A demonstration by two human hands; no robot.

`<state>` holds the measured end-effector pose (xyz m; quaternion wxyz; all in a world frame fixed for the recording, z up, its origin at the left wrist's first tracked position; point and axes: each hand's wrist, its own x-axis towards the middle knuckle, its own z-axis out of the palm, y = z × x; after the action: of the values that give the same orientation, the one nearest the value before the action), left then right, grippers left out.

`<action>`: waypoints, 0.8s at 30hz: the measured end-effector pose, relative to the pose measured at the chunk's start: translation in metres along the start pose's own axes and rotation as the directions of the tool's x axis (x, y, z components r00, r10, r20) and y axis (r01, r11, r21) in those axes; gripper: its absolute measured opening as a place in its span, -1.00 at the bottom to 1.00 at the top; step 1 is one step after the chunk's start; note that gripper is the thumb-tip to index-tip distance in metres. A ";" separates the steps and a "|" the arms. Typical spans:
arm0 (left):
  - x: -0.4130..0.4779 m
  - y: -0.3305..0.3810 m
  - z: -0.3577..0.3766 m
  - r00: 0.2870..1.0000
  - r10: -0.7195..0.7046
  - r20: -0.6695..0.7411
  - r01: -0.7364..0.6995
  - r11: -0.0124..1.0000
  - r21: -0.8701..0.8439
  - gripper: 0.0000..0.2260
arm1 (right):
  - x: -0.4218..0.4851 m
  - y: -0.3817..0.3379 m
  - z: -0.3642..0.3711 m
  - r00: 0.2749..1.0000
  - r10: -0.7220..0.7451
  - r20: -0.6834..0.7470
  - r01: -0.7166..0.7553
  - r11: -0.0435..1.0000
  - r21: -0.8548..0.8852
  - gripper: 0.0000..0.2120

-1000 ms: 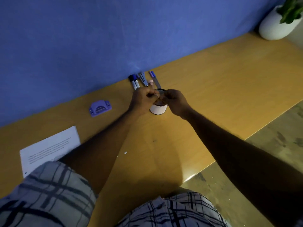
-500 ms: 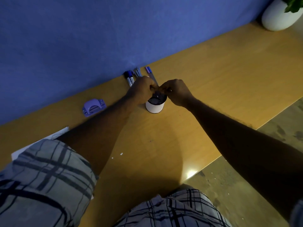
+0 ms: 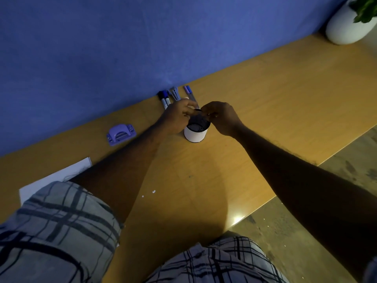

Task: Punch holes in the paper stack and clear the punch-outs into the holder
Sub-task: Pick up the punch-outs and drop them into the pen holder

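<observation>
While both hands hover over the mouth of the white cylindrical holder with the dark inside point(image 3: 195, 134), the step in hand looks like the clearing one: dropping punch-outs into it. The left hand point(image 3: 177, 116) and the right hand point(image 3: 222, 117) both have their fingers curled, with fingertips meeting just above the holder's far rim. They seem to pinch a small grey scrap point(image 3: 196, 112) between them, though it is too small to tell what it is. The holder stands upright on the yellow-brown wooden worktop point(image 3: 275, 103), near the blue wall. The purple plastic hole punch point(image 3: 120, 134) sits apart to its left, and the white paper stack point(image 3: 57, 176) lies nearer the person, partly hidden under the left arm and plaid cloth. A few tiny white punch-outs point(image 3: 153, 191) lie loose on the worktop, well short of the holder, so clearing seems unfinished. The next move likely calls for releasing the pinch squarely over the opening, then a careful fingertip pick-up of those specks without scattering them. Compared with a second ago, the hands have stayed over the holder but sit a little further toward its far rim, so more of the dark inside shows. The view has swung so that less of the paper is seen, and the punch and specks have not moved.
</observation>
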<state>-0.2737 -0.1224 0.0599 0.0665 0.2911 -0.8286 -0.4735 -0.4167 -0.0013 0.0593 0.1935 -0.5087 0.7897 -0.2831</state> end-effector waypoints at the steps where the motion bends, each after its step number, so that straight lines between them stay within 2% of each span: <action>1: -0.002 0.000 0.000 1.000 -0.002 0.000 0.002 1.000 -0.025 -0.56 | -0.001 -0.002 0.000 1.000 0.026 0.001 -0.026 0.999 0.034 -0.70; 5: -0.008 0.002 0.000 0.998 -0.018 -0.067 0.011 0.994 -0.105 -0.61 | -0.007 -0.008 0.001 0.991 0.130 0.028 -0.133 0.969 0.206 -0.68; 8: -0.019 0.007 -0.002 0.983 -0.100 -0.154 0.044 0.942 -0.332 -0.65 | -0.010 -0.011 0.001 0.978 0.209 0.025 -0.207 0.932 0.298 -0.67; 11: -0.031 0.012 -0.002 0.969 -0.192 -0.154 0.090 0.859 -0.503 -0.75 | -0.016 -0.018 0.002 0.966 0.254 0.037 -0.247 0.879 0.408 -0.76; 13: -0.042 0.012 -0.002 0.965 -0.244 -0.101 0.126 0.762 -0.635 -0.68 | -0.023 -0.024 0.006 0.955 0.290 0.052 -0.261 0.750 0.608 -0.85; 15: -0.050 0.006 -0.004 0.968 -0.251 -0.019 0.144 0.614 -0.776 -0.49 | -0.029 -0.030 0.011 0.938 0.333 0.098 -0.288 0.588 0.756 -0.73; 17: -0.059 -0.004 -0.007 0.973 -0.228 0.040 0.148 0.481 -0.864 -0.37 | -0.035 -0.033 0.016 0.924 0.342 0.171 -0.328 0.478 0.815 -0.59; 19: -0.072 -0.013 -0.008 0.971 -0.229 0.068 0.158 0.401 -0.902 -0.32 | -0.042 -0.034 0.024 0.913 0.332 0.239 -0.372 0.430 0.823 -0.50; 21: -0.086 -0.022 -0.008 0.968 -0.243 0.065 0.163 0.408 -0.899 -0.31 | -0.049 -0.036 0.035 0.906 0.315 0.282 -0.400 0.420 0.815 -0.46; 24: -0.108 -0.039 -0.009 0.952 -0.304 0.038 0.185 0.473 -0.861 -0.36 | -0.059 -0.042 0.056 0.883 0.327 0.336 -0.455 0.422 0.784 -0.48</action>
<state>-0.1653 -0.0857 0.0506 0.1827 0.3633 -0.4304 -0.8058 -0.3304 0.0246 0.0445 0.5271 -0.1688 0.6321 -0.5424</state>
